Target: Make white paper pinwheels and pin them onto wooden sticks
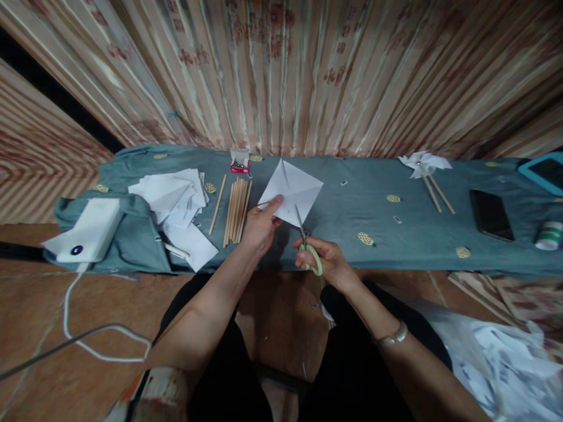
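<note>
In my left hand (264,221) is a square sheet of white paper (303,186), pinched near its left side with the thumb on top. A slit runs in from the sheet's far corner, and faint creases cross it. My right hand (323,258) has its fingers in the handles of green-handled scissors (315,258). Their blades meet the paper's near edge, pointing toward its middle. Just left of my left hand lies a row of wooden sticks (236,211), with one single stick (218,205) apart from them. A small red box (240,162) of metal pins stands open behind the sticks.
A pile of white paper (171,196) lies left, beside a white device (90,231) with a cable. To the right are paper pinwheels (424,163) on sticks, a black phone (490,215) and a green-white roll (549,235). A bag of paper scraps (505,363) sits on the floor.
</note>
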Available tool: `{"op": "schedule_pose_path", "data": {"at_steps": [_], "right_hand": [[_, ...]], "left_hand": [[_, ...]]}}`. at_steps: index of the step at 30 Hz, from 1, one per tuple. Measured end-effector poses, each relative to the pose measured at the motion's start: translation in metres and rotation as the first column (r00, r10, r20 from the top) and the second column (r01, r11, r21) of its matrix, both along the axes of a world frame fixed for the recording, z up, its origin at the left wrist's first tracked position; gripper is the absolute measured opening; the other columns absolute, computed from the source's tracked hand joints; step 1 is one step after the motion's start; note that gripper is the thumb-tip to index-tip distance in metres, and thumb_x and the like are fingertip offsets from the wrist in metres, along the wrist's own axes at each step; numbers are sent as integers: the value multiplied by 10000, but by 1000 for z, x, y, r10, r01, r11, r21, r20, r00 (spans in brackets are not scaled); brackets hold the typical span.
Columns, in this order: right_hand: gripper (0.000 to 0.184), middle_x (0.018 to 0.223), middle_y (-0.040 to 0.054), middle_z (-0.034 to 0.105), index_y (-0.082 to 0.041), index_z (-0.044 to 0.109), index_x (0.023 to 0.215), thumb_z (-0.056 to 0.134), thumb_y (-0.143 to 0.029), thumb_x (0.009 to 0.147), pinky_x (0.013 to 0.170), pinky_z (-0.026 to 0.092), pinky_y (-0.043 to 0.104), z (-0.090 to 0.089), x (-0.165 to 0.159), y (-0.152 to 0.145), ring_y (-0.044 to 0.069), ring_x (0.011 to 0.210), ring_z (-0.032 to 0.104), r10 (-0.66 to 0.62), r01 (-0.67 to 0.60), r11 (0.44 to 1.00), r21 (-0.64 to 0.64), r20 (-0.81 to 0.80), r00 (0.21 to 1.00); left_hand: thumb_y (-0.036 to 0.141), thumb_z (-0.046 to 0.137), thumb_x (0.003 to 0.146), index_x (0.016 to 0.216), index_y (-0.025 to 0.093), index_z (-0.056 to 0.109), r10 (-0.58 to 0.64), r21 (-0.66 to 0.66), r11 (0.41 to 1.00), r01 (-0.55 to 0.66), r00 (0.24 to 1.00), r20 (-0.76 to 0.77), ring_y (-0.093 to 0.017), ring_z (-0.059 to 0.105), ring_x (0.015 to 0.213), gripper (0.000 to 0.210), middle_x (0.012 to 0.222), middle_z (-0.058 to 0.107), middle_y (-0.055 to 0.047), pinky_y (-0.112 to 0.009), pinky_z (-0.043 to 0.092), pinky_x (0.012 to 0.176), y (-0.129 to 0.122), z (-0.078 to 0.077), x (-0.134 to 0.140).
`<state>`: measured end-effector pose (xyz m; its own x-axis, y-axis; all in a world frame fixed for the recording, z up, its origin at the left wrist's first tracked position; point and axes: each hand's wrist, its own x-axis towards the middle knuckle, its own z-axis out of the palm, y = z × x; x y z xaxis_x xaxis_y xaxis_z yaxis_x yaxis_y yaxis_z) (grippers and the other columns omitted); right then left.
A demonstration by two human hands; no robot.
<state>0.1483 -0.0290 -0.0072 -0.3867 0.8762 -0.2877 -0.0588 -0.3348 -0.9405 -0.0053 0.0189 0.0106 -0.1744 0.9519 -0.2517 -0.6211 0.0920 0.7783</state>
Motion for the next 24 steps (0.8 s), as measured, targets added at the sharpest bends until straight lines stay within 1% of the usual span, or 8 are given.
{"op": "schedule_pose_path", "data": {"at_steps": [3, 5, 9, 12, 18, 24], "right_hand": [[455, 621, -17, 636, -178, 676, 868, 804, -513, 587, 520, 453, 213, 0, 2, 1, 82, 536, 551, -3, 3, 1000, 14, 17, 1000], [452, 618, -15, 634, -176, 679, 871, 806, -503, 587, 520, 453, 217, 0, 2, 1, 86, 538, 552, -6, 5, 1000, 17, 24, 1000], [438, 604, -27, 614, -177, 677, 852, 819, -483, 572, 515, 461, 220, -1, 1, 0, 88, 534, 564, -23, 23, 1000, 1, 19, 1000], [435, 596, -33, 607, -178, 672, 832, 824, -482, 561, 505, 463, 216, -3, 1, 1, 86, 523, 567, -38, 38, 999, -15, 13, 999], [418, 603, -18, 627, -177, 682, 857, 799, -488, 603, 491, 448, 221, -2, 2, 2, 85, 509, 547, -22, 21, 999, 36, 38, 999], [432, 580, -27, 616, -177, 681, 816, 824, -491, 555, 499, 465, 222, 2, 1, 1, 89, 511, 566, -55, 56, 998, -8, 27, 998]], "left_hand": [[355, 891, 476, 708, 139, 669, -1, -11, 1000, 1, 1000, 4, -144, 636, 629, 387, 673, 695, -17, -260, 477, 628, -1, 1, 2], [349, 894, 460, 701, 143, 667, 3, -22, 1000, -2, 1000, 6, -131, 620, 601, 390, 659, 688, -9, -250, 468, 611, -2, 1, 3], [344, 892, 459, 724, 140, 675, 6, -29, 1000, -6, 1000, 8, -135, 627, 632, 399, 705, 702, -16, -264, 475, 644, -2, 1, 3], [341, 895, 453, 720, 137, 673, 15, -29, 999, -14, 1000, 17, -138, 625, 635, 402, 697, 700, -17, -268, 474, 650, -1, 0, 2], [342, 882, 476, 696, 145, 666, -1, -37, 999, 0, 1000, -21, -125, 597, 597, 365, 650, 676, 2, -250, 445, 605, -3, 2, 5], [336, 885, 472, 721, 141, 674, -3, -41, 999, 3, 1000, -4, -126, 600, 608, 381, 678, 690, -5, -251, 444, 608, -3, 0, 6]]}}
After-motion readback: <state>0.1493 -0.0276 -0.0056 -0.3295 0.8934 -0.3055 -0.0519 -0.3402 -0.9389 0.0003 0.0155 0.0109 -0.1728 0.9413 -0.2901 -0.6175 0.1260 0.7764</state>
